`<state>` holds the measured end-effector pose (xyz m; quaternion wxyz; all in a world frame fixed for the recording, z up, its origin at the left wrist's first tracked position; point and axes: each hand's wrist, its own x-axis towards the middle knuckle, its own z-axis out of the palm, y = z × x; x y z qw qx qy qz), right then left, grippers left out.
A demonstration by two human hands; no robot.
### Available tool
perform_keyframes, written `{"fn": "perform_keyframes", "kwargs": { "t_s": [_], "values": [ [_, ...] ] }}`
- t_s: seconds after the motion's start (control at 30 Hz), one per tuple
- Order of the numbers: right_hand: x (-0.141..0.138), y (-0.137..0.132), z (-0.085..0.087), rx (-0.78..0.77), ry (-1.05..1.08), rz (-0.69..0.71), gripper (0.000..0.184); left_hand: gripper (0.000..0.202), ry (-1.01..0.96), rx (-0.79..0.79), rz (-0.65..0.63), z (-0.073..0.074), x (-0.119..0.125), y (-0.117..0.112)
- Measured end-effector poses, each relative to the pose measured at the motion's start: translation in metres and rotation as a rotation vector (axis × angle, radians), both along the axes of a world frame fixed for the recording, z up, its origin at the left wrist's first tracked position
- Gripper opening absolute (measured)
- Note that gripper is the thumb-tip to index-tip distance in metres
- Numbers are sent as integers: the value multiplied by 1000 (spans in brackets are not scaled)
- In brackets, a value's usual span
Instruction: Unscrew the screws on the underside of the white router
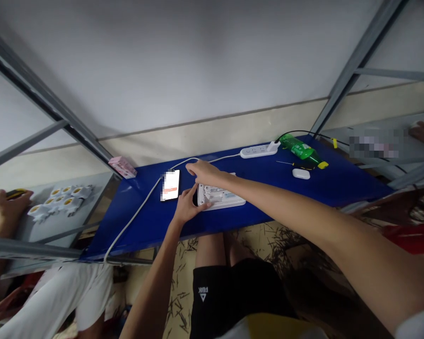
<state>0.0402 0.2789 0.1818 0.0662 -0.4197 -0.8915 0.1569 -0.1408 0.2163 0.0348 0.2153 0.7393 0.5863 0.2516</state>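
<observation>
A white plastic housing (227,199) with a slotted grille and printed labels lies on the blue tabletop in front of me. My left hand (187,204) grips its left end, thumb on the near edge and fingers at the far side. Above the housing's far left corner is my right hand (205,172), its fingers curled together. Whatever they may hold is hidden, and my right forearm covers part of the housing. A phone (171,184) with a lit screen lies just left of my hands.
A white power strip (257,151), green bottle (300,148), thin screwdriver (302,166) and white oval case (301,174) are to the right. A pink box (123,167) stands far left; a white cable (137,212) crosses the table. Beside a co-worker's hand (9,207) lie several white sockets (61,200).
</observation>
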Motion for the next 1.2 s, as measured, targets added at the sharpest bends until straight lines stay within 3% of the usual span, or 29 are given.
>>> {"fn": "perform_keyframes", "kwargs": {
  "t_s": [0.17,0.3,0.43,0.73,0.9,1.03,1.2],
  "values": [
    [-2,-4,10,9,-83,-2,16,113,11,-7,-5,2,0,0],
    [-12,-7,20,19,-128,-55,26,116,5,-15,-3,2,0,0],
    [-16,-6,19,12,-143,-67,34,110,14,-10,6,3,1,-1],
    [-13,0,19,9,-200,-8,23,109,-26,1,-13,1,-1,-1],
    [-20,-6,31,19,-257,-22,27,113,-18,10,-10,2,0,-1],
    [-20,-9,41,-15,-319,9,27,106,16,18,-5,1,1,0],
    [-18,-10,43,-15,-347,-13,32,111,38,-5,-14,0,-1,1]
  ]
}}
